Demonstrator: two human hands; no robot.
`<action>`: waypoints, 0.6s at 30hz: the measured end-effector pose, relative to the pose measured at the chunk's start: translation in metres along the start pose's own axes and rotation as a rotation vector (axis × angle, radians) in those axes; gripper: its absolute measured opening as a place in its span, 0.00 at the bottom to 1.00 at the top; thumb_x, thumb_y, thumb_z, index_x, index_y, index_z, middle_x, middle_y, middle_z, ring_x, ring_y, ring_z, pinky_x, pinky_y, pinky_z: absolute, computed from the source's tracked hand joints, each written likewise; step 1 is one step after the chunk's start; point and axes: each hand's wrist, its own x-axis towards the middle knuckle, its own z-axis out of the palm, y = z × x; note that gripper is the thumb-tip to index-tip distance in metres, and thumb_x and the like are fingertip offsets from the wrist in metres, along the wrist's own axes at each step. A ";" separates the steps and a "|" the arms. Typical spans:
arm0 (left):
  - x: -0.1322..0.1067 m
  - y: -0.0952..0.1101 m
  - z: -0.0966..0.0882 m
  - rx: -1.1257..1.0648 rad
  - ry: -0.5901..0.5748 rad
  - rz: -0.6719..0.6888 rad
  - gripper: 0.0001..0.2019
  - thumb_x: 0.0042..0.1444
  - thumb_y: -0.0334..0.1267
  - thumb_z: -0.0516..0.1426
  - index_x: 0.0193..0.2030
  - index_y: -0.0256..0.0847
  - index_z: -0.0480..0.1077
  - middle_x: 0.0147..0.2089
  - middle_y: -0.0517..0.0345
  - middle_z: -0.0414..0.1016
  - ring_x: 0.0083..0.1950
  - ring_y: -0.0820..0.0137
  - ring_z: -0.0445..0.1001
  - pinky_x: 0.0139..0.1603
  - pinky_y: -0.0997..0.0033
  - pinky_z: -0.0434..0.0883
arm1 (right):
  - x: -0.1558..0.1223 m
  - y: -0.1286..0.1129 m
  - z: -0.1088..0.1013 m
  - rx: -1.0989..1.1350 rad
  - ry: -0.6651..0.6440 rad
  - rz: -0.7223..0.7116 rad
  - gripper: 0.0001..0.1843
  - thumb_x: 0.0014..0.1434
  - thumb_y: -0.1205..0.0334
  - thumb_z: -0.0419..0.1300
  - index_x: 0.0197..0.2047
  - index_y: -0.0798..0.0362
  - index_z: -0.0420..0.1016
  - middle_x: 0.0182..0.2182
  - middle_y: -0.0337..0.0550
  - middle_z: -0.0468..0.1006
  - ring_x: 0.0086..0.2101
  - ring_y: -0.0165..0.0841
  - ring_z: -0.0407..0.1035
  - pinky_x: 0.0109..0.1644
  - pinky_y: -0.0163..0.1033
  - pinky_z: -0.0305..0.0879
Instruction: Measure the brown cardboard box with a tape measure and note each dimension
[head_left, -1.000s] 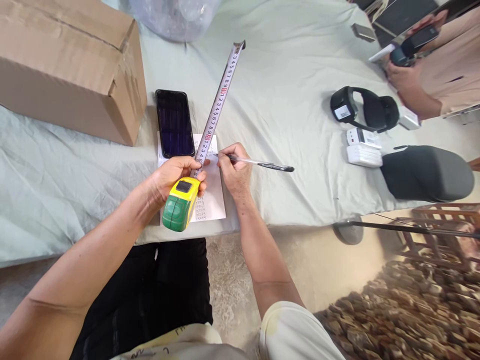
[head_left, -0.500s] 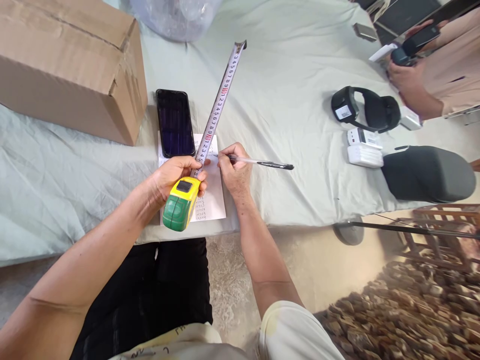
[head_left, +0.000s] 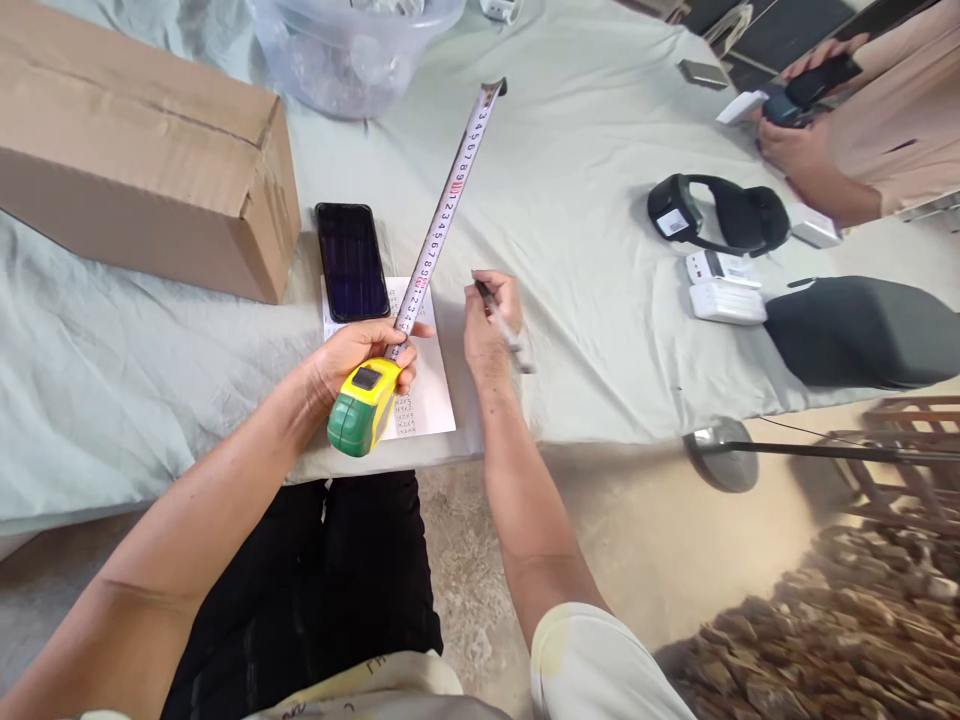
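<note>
My left hand (head_left: 367,362) is closed on a yellow and green tape measure (head_left: 358,412), its fingers round the base of the blade. The white blade stretches up and to the right, its hooked end over the cloth. Underneath lies a white sheet of paper (head_left: 431,400) with handwritten lines, partly hidden by the hand and the tape. A dark smartphone (head_left: 352,262) rests on the paper's upper left part. My right hand (head_left: 489,325) grips a pen (head_left: 504,325), blurred by motion, just right of the paper.
A cardboard box (head_left: 150,170) stands at the left, a clear plastic tub (head_left: 349,65) behind. To the right are a black headset (head_left: 720,215), white boxes (head_left: 726,300) and a dark case (head_left: 862,332). Another person's hands (head_left: 795,140) hold a dark device at the upper right.
My right hand has moved off the paper to the right, and the pen has swung to point down and right. The view has shifted slightly; my left hand still holds the tape measure.
</note>
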 end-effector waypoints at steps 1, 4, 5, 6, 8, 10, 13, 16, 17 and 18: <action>-0.002 -0.001 0.000 0.010 -0.014 0.022 0.11 0.56 0.28 0.54 0.43 0.32 0.75 0.23 0.58 0.68 0.23 0.68 0.71 0.26 0.71 0.72 | 0.000 0.002 -0.001 -0.058 -0.023 -0.031 0.08 0.61 0.61 0.57 0.44 0.47 0.73 0.40 0.41 0.77 0.38 0.33 0.71 0.46 0.42 0.70; -0.009 -0.001 0.000 0.013 -0.052 0.083 0.10 0.57 0.28 0.54 0.41 0.33 0.75 0.23 0.59 0.67 0.23 0.70 0.70 0.26 0.71 0.71 | 0.002 0.014 -0.005 -0.160 -0.104 -0.083 0.12 0.63 0.64 0.54 0.47 0.46 0.76 0.42 0.43 0.77 0.40 0.36 0.70 0.50 0.46 0.70; -0.012 -0.001 0.000 0.009 -0.068 0.103 0.10 0.57 0.28 0.54 0.42 0.33 0.75 0.23 0.60 0.67 0.23 0.70 0.70 0.26 0.72 0.70 | 0.003 0.018 -0.005 -0.182 -0.119 -0.098 0.14 0.64 0.65 0.53 0.49 0.46 0.76 0.43 0.44 0.77 0.41 0.37 0.70 0.52 0.47 0.69; -0.015 -0.001 0.001 0.005 -0.082 0.124 0.10 0.58 0.28 0.54 0.42 0.34 0.75 0.23 0.60 0.67 0.23 0.71 0.70 0.26 0.72 0.70 | 0.005 0.022 -0.006 -0.206 -0.127 -0.115 0.17 0.64 0.66 0.51 0.50 0.45 0.77 0.44 0.44 0.78 0.43 0.38 0.71 0.54 0.49 0.69; -0.020 0.000 0.004 0.005 -0.101 0.173 0.09 0.58 0.28 0.54 0.42 0.36 0.74 0.23 0.61 0.66 0.21 0.72 0.68 0.25 0.73 0.69 | 0.008 0.028 -0.006 -0.256 -0.149 -0.155 0.22 0.63 0.70 0.49 0.52 0.43 0.77 0.47 0.44 0.79 0.47 0.40 0.71 0.57 0.50 0.68; -0.026 0.002 0.009 0.015 -0.088 0.233 0.08 0.57 0.28 0.54 0.41 0.39 0.73 0.22 0.63 0.65 0.20 0.73 0.67 0.24 0.74 0.68 | 0.010 0.030 -0.005 -0.298 -0.192 -0.194 0.27 0.61 0.74 0.48 0.54 0.43 0.78 0.51 0.44 0.80 0.51 0.40 0.70 0.59 0.51 0.67; -0.039 0.004 0.015 0.046 -0.053 0.301 0.06 0.58 0.29 0.55 0.40 0.41 0.72 0.21 0.65 0.63 0.19 0.73 0.67 0.24 0.74 0.68 | 0.010 0.024 -0.003 -0.342 -0.259 -0.214 0.32 0.58 0.79 0.47 0.56 0.43 0.78 0.54 0.43 0.81 0.55 0.42 0.69 0.63 0.55 0.65; -0.059 0.006 0.013 0.075 -0.032 0.367 0.06 0.59 0.29 0.55 0.40 0.41 0.72 0.21 0.65 0.64 0.19 0.74 0.68 0.24 0.74 0.68 | 0.009 0.015 -0.004 -0.378 -0.279 -0.183 0.38 0.55 0.82 0.45 0.61 0.44 0.75 0.57 0.43 0.80 0.58 0.45 0.68 0.65 0.59 0.63; -0.066 0.007 0.008 0.082 -0.022 0.401 0.06 0.60 0.29 0.55 0.40 0.41 0.72 0.21 0.65 0.63 0.19 0.74 0.68 0.24 0.75 0.68 | 0.008 0.013 -0.005 -0.384 -0.279 -0.167 0.40 0.54 0.83 0.44 0.63 0.44 0.74 0.58 0.43 0.79 0.58 0.45 0.68 0.65 0.59 0.64; -0.074 0.007 0.001 0.090 -0.013 0.440 0.05 0.60 0.30 0.55 0.41 0.41 0.72 0.21 0.65 0.63 0.19 0.75 0.67 0.23 0.75 0.67 | 0.008 0.010 -0.006 -0.385 -0.277 -0.150 0.41 0.54 0.83 0.44 0.64 0.44 0.73 0.59 0.42 0.78 0.58 0.45 0.68 0.64 0.58 0.65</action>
